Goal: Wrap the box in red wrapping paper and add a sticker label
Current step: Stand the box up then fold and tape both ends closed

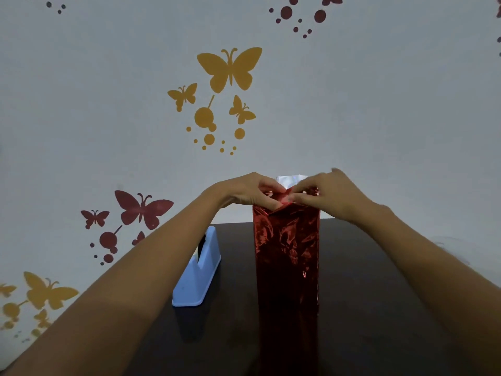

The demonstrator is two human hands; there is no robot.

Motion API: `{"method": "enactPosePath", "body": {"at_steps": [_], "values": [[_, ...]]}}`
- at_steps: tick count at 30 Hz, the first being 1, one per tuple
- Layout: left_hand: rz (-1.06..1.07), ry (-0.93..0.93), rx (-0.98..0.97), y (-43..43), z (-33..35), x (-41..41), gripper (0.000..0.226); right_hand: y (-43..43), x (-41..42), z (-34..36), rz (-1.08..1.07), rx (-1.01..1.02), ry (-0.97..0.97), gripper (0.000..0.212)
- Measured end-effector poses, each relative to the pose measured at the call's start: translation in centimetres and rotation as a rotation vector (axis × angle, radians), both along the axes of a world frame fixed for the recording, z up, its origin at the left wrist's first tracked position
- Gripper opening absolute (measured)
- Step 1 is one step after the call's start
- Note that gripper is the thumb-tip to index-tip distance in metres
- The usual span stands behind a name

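Observation:
A tall box stands upright on the dark table point(366, 294), covered in shiny red wrapping paper point(287, 256). At its top end the paper is being folded inward, and a silver flap point(291, 180) of its inner side sticks up behind. My left hand point(249, 191) pinches the red paper at the top left corner. My right hand point(330, 194) pinches the paper at the top right, fingertips meeting the left hand's near the middle. No sticker label is in view.
A light blue tape dispenser point(199, 275) stands on the table just left of the box. Behind the table is a white wall with yellow and red butterfly decals point(230, 69).

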State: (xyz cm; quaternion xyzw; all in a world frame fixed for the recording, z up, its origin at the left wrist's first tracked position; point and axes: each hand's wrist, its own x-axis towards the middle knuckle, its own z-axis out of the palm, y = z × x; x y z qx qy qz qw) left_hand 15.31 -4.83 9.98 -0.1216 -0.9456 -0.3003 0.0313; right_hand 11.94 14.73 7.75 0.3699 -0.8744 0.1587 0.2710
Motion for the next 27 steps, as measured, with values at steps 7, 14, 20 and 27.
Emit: {"method": "enactPosePath", "body": {"at_steps": [7,14,20,27], "values": [[0.011,-0.006,-0.044,0.0,-0.1,-0.5,0.059,3.3,1.5,-4.2,0.161,-0.418,0.335,0.050],[0.024,0.002,0.007,0.5,0.1,0.2,0.064,-3.4,0.7,2.7,0.255,-0.188,0.026,0.043],[0.069,-0.045,0.091,0.0,-0.4,0.1,0.073,-1.6,-1.9,0.9,0.112,-0.034,-0.338,0.067],[0.051,-0.032,0.085,0.0,-0.7,-0.2,0.067,-0.6,-1.6,0.1,0.291,-0.113,-0.683,0.042]]}}
